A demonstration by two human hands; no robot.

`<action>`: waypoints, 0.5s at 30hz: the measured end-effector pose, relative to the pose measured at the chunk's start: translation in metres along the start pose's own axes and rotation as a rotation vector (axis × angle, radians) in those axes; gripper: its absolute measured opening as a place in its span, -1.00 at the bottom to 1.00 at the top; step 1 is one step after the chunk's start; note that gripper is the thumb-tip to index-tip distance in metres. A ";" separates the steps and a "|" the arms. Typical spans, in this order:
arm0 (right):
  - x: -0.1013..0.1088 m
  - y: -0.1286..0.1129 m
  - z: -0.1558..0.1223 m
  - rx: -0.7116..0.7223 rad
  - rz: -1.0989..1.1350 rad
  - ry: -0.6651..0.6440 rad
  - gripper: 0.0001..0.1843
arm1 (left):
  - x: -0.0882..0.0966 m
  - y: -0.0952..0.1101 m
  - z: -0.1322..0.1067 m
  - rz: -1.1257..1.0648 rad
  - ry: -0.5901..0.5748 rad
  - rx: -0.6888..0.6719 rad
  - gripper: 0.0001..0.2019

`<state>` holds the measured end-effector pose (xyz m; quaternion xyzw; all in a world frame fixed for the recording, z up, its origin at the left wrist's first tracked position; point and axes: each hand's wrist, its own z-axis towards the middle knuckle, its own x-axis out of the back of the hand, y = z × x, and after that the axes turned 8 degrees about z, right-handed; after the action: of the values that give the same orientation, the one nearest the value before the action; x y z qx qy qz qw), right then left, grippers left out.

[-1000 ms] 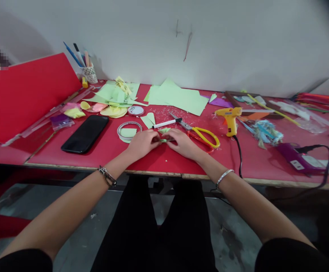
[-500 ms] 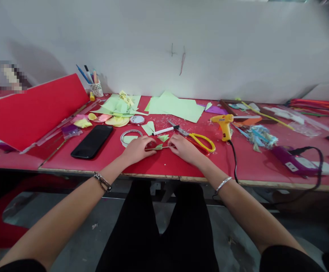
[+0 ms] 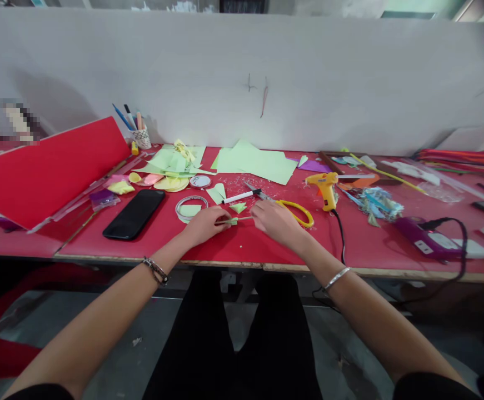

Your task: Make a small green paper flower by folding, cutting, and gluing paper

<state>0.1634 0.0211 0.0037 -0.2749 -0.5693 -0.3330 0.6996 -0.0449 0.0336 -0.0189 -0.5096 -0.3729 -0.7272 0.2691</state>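
Observation:
My left hand (image 3: 207, 225) pinches one end of a thin stick (image 3: 245, 218) low over the red tabletop. The other end is between the closed fingers of my right hand (image 3: 274, 220). Around the stick, between both hands, is a small strip of light green paper (image 3: 234, 221). Just beyond lie a green paper scrap (image 3: 238, 208) and a black-and-white marker (image 3: 237, 197). Yellow-handled scissors (image 3: 308, 218) rest partly behind my right hand. Near my left hand sits a ring-shaped roll (image 3: 178, 209) with green paper inside it.
A black phone (image 3: 135, 215) lies to the left, near a tilted red board (image 3: 54, 172). Green sheets (image 3: 262, 164) are at the back. On the right stand a yellow glue gun (image 3: 327, 191) with its cord and a purple power strip (image 3: 427, 239). A pen cup (image 3: 142, 138) is by the wall.
The camera view has tipped up slightly. My right hand has turned a little on the stick, its fingers now more tucked. Both hands keep their hold.

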 end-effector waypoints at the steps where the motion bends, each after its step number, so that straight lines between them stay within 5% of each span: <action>1: 0.001 0.002 -0.001 -0.008 0.010 0.008 -0.83 | 0.000 0.000 -0.001 -0.006 0.000 0.002 -0.85; 7: 0.001 0.019 -0.014 -0.072 0.114 0.059 -0.87 | 0.004 -0.002 -0.003 -0.045 0.015 0.021 -0.73; 15: 0.000 0.032 -0.027 -0.105 0.645 0.296 -0.92 | 0.000 0.003 -0.005 0.032 0.076 0.054 -0.80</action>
<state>0.2053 0.0201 -0.0016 -0.4248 -0.3279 -0.1601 0.8285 -0.0456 0.0282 -0.0190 -0.4801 -0.3736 -0.7314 0.3082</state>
